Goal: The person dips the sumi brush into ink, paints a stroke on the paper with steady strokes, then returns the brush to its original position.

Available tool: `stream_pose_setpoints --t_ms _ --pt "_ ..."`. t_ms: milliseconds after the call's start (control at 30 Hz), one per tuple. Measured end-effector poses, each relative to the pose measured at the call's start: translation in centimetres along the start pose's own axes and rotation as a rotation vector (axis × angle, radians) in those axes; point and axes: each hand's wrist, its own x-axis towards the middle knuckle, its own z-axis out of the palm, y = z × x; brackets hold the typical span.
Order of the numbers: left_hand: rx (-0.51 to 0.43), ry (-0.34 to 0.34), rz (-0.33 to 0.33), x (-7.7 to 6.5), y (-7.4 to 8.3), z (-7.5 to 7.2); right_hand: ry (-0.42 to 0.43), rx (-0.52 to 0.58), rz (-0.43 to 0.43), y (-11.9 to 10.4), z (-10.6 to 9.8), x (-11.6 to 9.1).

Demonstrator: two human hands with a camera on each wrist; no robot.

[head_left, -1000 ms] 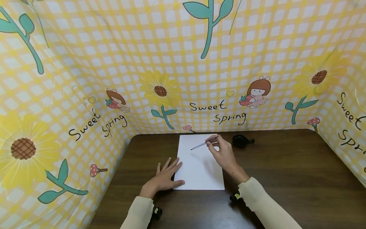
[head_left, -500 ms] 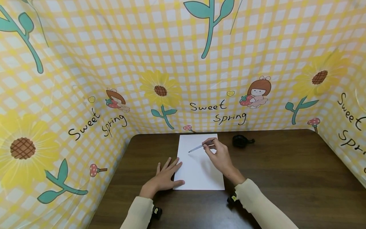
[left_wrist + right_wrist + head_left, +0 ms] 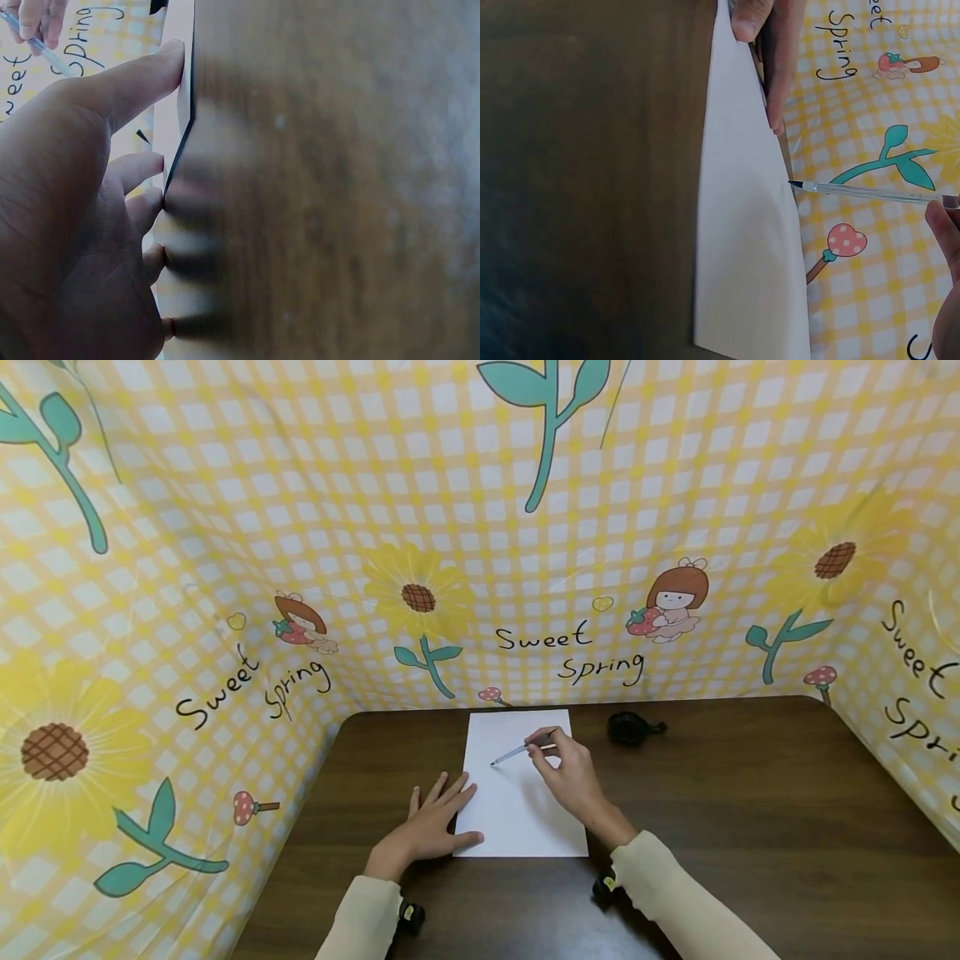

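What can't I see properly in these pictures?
Clear-barrelled pen: its back end is cut off by the right wrist view's right edge.
White paper: in the head view, the left hand hides a bit of its left side.
Black object: too small and dark in the head view to name.
Table: blurred in the left wrist view.

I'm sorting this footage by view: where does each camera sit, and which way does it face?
Head: worn on the head, facing forward and down at the paper and checked cloth; left hand, right hand and sleeves show.
Left wrist: on that wrist, facing along the left hand across the table; part of the right hand shows too.
Right wrist: on that wrist, facing across the paper to the brush-like pen; parts of both hands show.
Shared: both wrist views show the brush-like pen, paper and checked cloth.
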Motion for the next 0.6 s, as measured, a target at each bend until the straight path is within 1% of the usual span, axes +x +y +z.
stream_pose_setpoints --t_ms 167,367,600 --pt "0.0 0.001 -0.002 -0.02 0.07 0.0 -0.012 -0.014 0.004 0.13 0.17 -0.36" --pt "-0.008 0.003 -0.001 -0.07 0.15 -0.05 -0.009 -0.032 -0.015 0.22 0.33 -0.59" --pt "0.003 0.002 -0.003 -0.01 0.1 -0.03 -0.025 -0.065 -0.005 0.24 0.34 -0.66"
